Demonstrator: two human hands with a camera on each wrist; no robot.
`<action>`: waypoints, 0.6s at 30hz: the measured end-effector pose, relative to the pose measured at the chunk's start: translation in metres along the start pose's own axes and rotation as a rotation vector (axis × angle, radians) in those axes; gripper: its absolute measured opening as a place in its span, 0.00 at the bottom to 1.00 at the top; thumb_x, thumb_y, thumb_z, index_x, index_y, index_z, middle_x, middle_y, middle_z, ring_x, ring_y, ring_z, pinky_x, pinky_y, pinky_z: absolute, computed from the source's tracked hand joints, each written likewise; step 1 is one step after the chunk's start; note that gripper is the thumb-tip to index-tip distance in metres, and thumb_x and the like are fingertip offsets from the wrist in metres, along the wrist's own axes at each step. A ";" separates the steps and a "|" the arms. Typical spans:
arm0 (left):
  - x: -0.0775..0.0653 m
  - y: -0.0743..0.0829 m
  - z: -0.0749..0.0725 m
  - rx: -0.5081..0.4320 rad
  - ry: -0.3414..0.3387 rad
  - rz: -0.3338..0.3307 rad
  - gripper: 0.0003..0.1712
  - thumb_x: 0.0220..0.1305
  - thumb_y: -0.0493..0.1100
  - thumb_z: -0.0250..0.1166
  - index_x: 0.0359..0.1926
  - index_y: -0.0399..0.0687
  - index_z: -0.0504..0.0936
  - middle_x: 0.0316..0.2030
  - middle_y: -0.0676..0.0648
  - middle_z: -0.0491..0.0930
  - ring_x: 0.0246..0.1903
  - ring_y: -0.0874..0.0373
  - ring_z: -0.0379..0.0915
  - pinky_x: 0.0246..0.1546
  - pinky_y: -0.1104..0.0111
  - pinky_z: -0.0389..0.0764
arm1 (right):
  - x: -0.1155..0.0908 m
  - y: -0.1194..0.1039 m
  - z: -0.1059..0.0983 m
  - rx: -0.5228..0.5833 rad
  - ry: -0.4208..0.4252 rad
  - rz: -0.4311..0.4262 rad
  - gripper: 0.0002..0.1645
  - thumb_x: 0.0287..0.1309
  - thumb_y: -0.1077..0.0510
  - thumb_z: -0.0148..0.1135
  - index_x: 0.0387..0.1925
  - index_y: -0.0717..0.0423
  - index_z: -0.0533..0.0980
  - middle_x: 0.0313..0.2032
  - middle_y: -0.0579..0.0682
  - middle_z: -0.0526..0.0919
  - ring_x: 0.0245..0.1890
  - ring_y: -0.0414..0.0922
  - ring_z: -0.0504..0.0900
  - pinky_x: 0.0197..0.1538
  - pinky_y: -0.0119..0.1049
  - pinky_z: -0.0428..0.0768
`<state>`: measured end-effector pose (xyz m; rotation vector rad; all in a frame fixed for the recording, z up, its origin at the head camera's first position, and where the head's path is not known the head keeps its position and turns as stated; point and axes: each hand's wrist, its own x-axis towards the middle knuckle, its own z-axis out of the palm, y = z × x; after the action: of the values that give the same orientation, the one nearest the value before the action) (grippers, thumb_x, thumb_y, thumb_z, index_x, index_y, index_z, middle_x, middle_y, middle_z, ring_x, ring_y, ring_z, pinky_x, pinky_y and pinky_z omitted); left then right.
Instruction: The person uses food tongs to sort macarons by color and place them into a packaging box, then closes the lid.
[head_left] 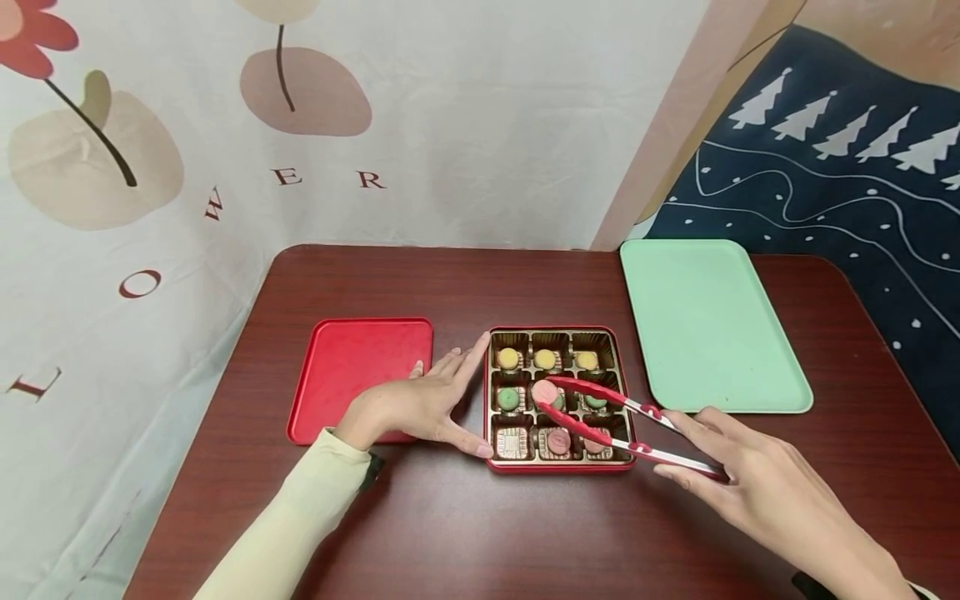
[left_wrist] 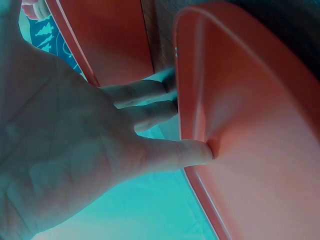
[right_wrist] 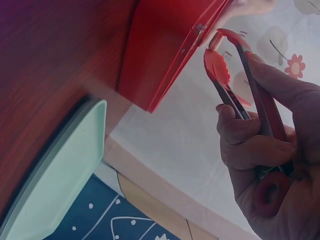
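A red box (head_left: 561,469) with a gold divided insert holds small macarons: yellow ones in the far row, green ones in the middle row, pink ones in the near row's middle and right compartments. The near left compartment is bare. My right hand (head_left: 772,475) grips red-tipped tongs (head_left: 675,460), whose tips pinch a pink macaron (head_left: 545,392) over the centre compartment, partly covering a green one. My left hand (head_left: 420,406) is spread, thumb and forefinger against the box's left side. In the left wrist view, one of its fingers touches inside the red lid (left_wrist: 260,165).
The shallow red lid (head_left: 337,379) lies left of the box on the brown table (head_left: 450,533). A pale green tray (head_left: 712,325) is at the back right. Behind the table hang a printed light cloth (head_left: 480,125) and a dark blue one with white trees.
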<state>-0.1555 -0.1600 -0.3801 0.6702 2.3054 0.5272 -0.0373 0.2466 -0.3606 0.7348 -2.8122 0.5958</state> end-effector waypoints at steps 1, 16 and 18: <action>0.000 0.000 0.000 -0.002 0.000 -0.001 0.87 0.55 0.78 0.77 0.85 0.67 0.15 0.86 0.34 0.38 0.86 0.39 0.28 0.79 0.34 0.37 | 0.000 -0.001 0.000 0.001 0.002 -0.006 0.40 0.63 0.31 0.75 0.63 0.56 0.86 0.47 0.41 0.83 0.28 0.28 0.71 0.26 0.24 0.69; 0.000 -0.001 0.000 -0.012 -0.005 -0.003 0.87 0.55 0.78 0.77 0.85 0.69 0.14 0.87 0.35 0.37 0.86 0.41 0.27 0.80 0.35 0.35 | -0.002 -0.015 0.005 -0.018 -0.144 0.059 0.40 0.51 0.45 0.88 0.65 0.51 0.86 0.46 0.40 0.80 0.28 0.29 0.71 0.26 0.28 0.74; 0.000 -0.001 -0.001 -0.013 -0.005 -0.002 0.87 0.56 0.78 0.77 0.85 0.69 0.14 0.87 0.35 0.37 0.86 0.41 0.27 0.80 0.35 0.35 | -0.002 -0.015 0.007 -0.003 -0.118 0.016 0.38 0.52 0.45 0.88 0.64 0.51 0.86 0.43 0.37 0.76 0.27 0.27 0.66 0.25 0.26 0.68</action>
<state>-0.1561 -0.1607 -0.3802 0.6623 2.2955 0.5384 -0.0284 0.2329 -0.3625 0.7712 -2.9286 0.5692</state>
